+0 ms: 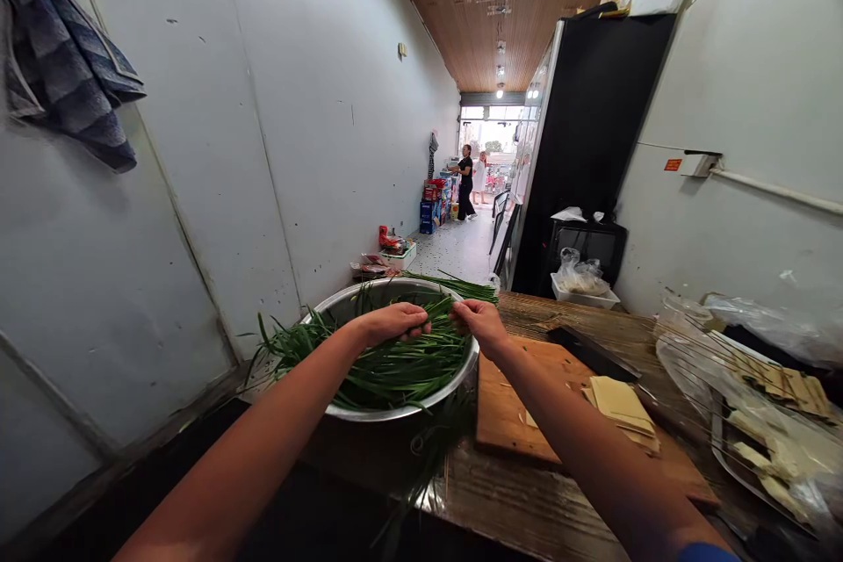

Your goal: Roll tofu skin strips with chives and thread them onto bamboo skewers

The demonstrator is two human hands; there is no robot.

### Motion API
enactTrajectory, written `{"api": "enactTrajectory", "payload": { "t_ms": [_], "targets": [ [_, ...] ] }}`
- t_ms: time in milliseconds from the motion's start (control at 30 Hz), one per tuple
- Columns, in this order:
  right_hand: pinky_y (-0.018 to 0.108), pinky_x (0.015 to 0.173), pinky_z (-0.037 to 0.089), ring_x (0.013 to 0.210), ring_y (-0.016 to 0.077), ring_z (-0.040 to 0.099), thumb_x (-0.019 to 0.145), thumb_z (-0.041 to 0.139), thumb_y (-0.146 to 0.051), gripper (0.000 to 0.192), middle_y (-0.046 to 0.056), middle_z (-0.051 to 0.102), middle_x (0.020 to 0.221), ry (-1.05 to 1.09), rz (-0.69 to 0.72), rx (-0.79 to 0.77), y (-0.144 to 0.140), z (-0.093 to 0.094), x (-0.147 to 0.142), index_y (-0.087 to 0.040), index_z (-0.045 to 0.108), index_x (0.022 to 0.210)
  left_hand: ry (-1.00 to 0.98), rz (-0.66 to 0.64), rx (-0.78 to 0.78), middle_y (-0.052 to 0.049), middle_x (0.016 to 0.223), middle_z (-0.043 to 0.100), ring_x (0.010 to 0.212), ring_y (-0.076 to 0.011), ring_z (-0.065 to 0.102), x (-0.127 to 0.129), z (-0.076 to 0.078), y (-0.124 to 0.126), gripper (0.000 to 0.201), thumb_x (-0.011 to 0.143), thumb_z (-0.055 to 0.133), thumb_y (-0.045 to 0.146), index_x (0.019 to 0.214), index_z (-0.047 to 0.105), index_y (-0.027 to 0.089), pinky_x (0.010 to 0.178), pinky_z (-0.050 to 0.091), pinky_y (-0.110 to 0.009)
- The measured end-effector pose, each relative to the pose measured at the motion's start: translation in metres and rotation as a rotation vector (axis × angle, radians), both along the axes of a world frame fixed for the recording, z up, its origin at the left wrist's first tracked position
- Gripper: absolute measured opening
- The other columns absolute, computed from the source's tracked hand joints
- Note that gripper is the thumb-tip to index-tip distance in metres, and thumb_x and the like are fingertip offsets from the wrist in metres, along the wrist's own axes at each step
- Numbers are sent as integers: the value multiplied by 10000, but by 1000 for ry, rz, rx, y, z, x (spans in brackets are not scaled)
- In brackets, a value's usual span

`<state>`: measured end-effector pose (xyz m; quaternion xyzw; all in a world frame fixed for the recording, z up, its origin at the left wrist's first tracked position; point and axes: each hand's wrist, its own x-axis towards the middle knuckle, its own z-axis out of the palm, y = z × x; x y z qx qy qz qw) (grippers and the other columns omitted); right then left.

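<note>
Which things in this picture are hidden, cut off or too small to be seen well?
All in the head view:
- Bowl: its bottom is covered by the green chives.
- Left hand and right hand: fingertips curl into the chives, so the grip is unclear.
- Knife: partly behind the cutting board.
- Tray: cut by the right edge, veiled by plastic.
- People at the doorway: too small.

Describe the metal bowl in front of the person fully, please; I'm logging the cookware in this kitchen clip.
The metal bowl is a wide, round, shallow basin, shiny like stainless steel, with a thin rolled rim. It sits upright on the worn wooden table, against the left edge of the cutting board. It is filled with long green chives, whose tips spill over the left rim. The left hand and right hand both grip chives above its far side. Its underside is hidden.
</note>
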<state>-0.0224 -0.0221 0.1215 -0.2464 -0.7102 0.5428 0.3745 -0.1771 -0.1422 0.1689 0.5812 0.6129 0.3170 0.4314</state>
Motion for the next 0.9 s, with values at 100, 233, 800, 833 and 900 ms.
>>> {"api": "enactTrajectory", "payload": {
  "t_ms": [100,233,800,833,900],
  "targets": [
    [344,765,451,860,193,570,798,489,-277,325,105,635,1018,-97,-163,544,-1,3,8,-141,585,1078,-7,8,-6,50,597,376,525,-71,293,-2,-1,1,509,686,526,638,757,534,135,484,241,-204],
    [403,1003,278,1160,231,412,844,494,-166,385,105,561,1179,-347,-51,1296,-11,14,15,-185,488,1229,18,-12,-22,54,575,364,512,-75,287,-2,-2,2,513,687,518,650,749,536,141,478,239,-209],
    [350,759,279,850,235,536,831,440,-93,220,156,657,846,-1007,-132,1546,48,39,36,-99,660,832,1079,187,-172,-109,969,647,911,-256,555,-70,-1,-35,355,624,669,344,938,648,179,771,387,-314],
    [349,756,276,854,238,536,833,441,-97,217,152,657,842,-1009,-128,1544,48,40,39,-102,658,826,1120,232,-123,-134,1065,625,995,-284,536,-64,3,-35,384,646,665,343,994,639,183,835,375,-360],
    [345,752,271,849,236,535,838,444,-104,206,139,655,826,-1000,-115,1545,43,43,44,-113,650,820,1169,311,61,-143,1177,579,1105,-294,492,-45,10,-30,300,762,573,318,1027,637,194,935,314,-439]
  ]
}}
